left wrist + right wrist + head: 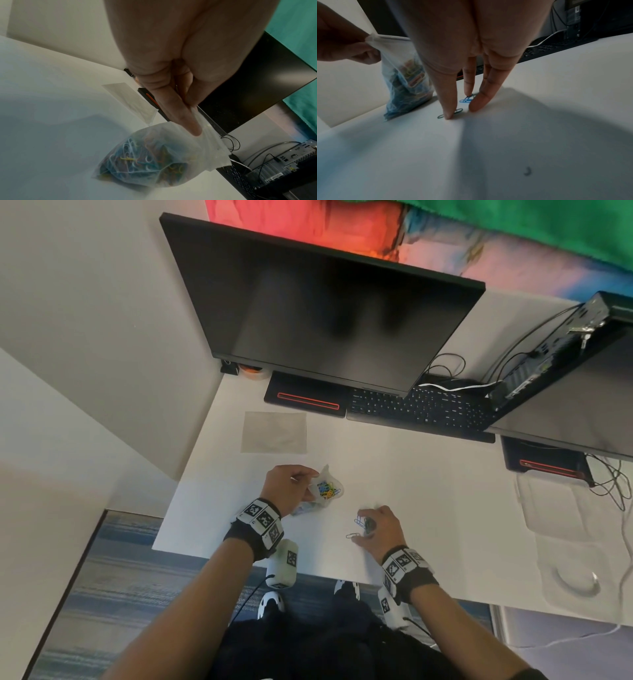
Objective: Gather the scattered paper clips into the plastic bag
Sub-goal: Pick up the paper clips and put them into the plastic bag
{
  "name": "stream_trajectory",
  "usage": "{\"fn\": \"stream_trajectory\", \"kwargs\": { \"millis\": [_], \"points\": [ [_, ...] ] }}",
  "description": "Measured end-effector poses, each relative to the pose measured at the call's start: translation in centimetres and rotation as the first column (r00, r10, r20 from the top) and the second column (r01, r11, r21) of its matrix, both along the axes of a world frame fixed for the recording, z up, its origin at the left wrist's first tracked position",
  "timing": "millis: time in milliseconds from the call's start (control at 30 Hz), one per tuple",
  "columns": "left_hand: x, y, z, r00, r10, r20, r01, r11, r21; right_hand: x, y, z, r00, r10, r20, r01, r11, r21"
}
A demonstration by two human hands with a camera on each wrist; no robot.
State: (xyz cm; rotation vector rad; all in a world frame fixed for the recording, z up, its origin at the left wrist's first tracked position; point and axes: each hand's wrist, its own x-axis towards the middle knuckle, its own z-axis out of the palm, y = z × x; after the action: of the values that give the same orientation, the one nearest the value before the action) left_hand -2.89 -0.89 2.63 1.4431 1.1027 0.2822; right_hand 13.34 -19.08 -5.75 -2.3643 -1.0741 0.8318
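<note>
A clear plastic bag holding several coloured paper clips stands on the white desk. My left hand pinches its top edge and holds it upright. To its right, my right hand reaches down with straight fingers. Its thumb presses on a dark green clip. Another fingertip touches a blue clip. Both clips lie flat on the desk, apart from the bag.
A flat clear plastic sheet or bag lies further back. Behind it are a monitor, its base, a keyboard, a small computer and cables. The desk's near edge runs under my wrists.
</note>
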Motion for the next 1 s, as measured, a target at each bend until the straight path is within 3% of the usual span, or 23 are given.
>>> {"fn": "stream_trajectory", "kwargs": {
  "millis": [167,333,433,600,667,767,867,1000],
  "points": [
    [0.1,0.0,-0.3,1.000,0.002,0.002,-0.002,1.000,0.001,-0.2,1.0,-0.4,0.997,-0.047,0.058,0.043,0.996,0.082],
    [0.3,-0.1,-0.1,1.000,0.007,0.004,-0.006,1.000,-0.010,-0.5,2.4,-0.5,0.985,0.086,0.153,-0.104,0.988,0.113],
    [0.5,-0.1,-0.1,1.000,0.009,0.006,-0.009,1.000,-0.009,-0.7,2.9,-1.0,0.970,0.224,0.090,-0.224,0.975,-0.009],
    [0.5,0.0,-0.2,1.000,0.003,0.000,-0.003,1.000,-0.007,-0.2,3.6,-1.0,0.868,0.429,0.251,-0.395,0.902,-0.176],
    [0.5,0.0,-0.2,1.000,0.003,0.000,-0.003,1.000,-0.006,0.0,3.8,-0.9,0.867,0.436,0.240,-0.394,0.896,-0.205],
    [0.6,0.0,-0.1,1.000,0.003,-0.005,-0.003,1.000,-0.003,0.2,4.1,-0.6,0.923,0.319,0.216,-0.285,0.943,-0.171],
    [0.8,-0.1,-0.1,1.000,0.002,-0.006,-0.002,1.000,-0.008,0.7,4.9,0.3,0.991,0.058,0.123,-0.044,0.993,-0.108],
    [0.9,-0.1,-0.2,1.000,0.004,-0.014,-0.004,1.000,-0.011,1.1,5.7,1.2,0.996,-0.078,-0.045,0.073,0.993,-0.096]
  ]
}}
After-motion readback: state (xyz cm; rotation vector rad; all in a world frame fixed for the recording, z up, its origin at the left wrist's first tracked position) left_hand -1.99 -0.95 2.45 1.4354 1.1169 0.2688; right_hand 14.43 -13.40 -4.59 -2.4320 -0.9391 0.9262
